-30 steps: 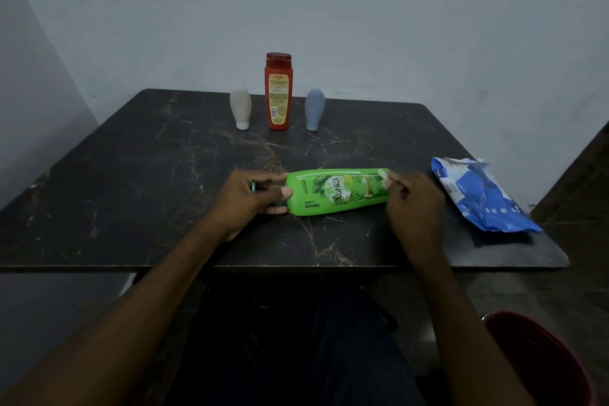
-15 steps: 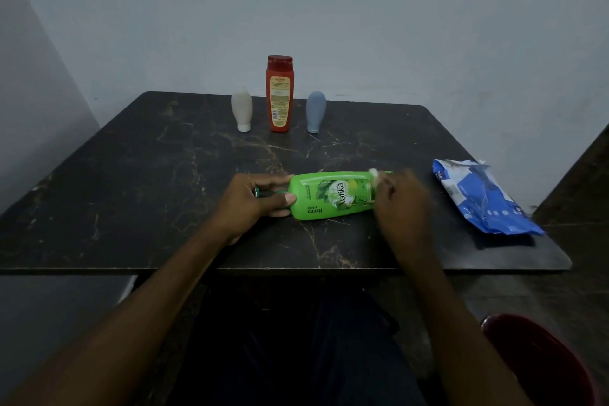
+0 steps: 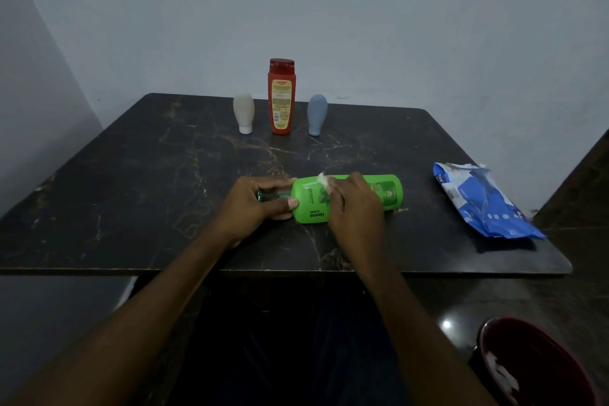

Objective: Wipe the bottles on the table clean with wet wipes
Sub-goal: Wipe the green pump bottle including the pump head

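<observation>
A green shampoo bottle lies on its side near the front of the dark marble table, cap end to the left. My left hand grips the cap end, thumb on the bottle's shoulder. Over the middle of the bottle my right hand presses a small white wet wipe, which peeks out above the fingers. At the back of the table stand a red bottle, a white squeeze bottle and a grey-blue squeeze bottle.
A blue and white wet wipe pack lies near the table's right edge. A dark red bin with crumpled white wipes inside stands on the floor at the lower right. Walls close in behind and to the left.
My right hand has slid the wipe leftward along the green bottle, from its right end to its middle. The left hand has kept its grip on the cap end.
</observation>
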Demonstrator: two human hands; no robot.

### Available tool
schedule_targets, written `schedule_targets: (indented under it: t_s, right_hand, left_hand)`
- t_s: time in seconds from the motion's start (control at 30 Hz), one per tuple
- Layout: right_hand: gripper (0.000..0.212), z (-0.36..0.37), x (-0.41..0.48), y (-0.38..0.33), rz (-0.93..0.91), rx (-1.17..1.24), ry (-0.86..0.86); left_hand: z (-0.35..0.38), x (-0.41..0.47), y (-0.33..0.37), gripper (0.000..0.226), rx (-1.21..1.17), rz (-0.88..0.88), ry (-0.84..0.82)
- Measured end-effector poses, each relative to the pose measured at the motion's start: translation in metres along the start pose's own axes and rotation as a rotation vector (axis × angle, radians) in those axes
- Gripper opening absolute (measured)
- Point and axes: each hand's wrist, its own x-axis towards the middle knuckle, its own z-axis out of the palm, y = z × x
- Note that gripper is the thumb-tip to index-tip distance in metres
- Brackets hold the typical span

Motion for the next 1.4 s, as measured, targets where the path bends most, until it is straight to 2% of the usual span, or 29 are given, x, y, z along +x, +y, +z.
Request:
schedule_targets:
  t_s: [0.07, 0.17, 0.3, 0.4, 0.5, 0.63, 0.73, 0.9, 1.13, 1.27, 1.4]
  right_hand:
    - [0.022, -0.012, 0.005, 0.023, 0.080, -0.036, 0.073]
    - [0.025, -0.031, 0.010, 0.058, 0.318, -0.016, 0.131]
    - [0.019, -0.027, 0.013, 0.058, 0.396, -0.043, 0.117]
    - [0.017, -0.008, 0.007, 0.024, 0.246, 0.031, 0.112]
    - [0.018, 0.011, -0.005, -0.014, 0.072, 0.093, 0.026]
    - [0.032, 0.017, -0.010, -0.029, -0.128, 0.057, -0.117]
    - [0.032, 0.013, -0.015, -0.022, -0.157, 0.020, -0.136]
    - [0.021, 0.011, -0.026, -0.019, -0.201, -0.018, -0.126]
    - [0.035, 0.015, 0.003, -0.028, -0.196, -0.157, -0.150]
    - [0.033, 0.018, -0.021, -0.025, -0.268, -0.112, -0.132]
    - [0.036, 0.018, -0.020, -0.022, -0.255, -0.105, -0.102]
  left_hand:
    - [0.000, 0.000, 0.001, 0.041, -0.006, -0.005, -0.009]
    - [0.002, -0.001, 0.002, 0.044, 0.001, -0.002, -0.027]
    - [0.004, -0.002, 0.001, 0.046, 0.025, 0.009, -0.035]
    - [0.003, -0.001, 0.000, 0.045, 0.031, -0.006, -0.039]
    - [0.000, -0.002, 0.001, 0.046, 0.116, 0.020, -0.042]
    - [-0.005, -0.002, 0.001, 0.047, 0.296, 0.029, -0.005]
    - [-0.005, -0.002, 0.003, 0.043, 0.348, 0.016, -0.004]
    - [-0.003, -0.003, 0.006, 0.042, 0.393, 0.022, 0.011]
    - [-0.004, -0.005, 0.007, 0.036, 0.421, 0.047, 0.012]
    - [-0.002, -0.004, 0.009, 0.034, 0.449, 0.025, 0.005]
    - [0.000, -0.005, 0.009, 0.030, 0.475, 0.035, -0.004]
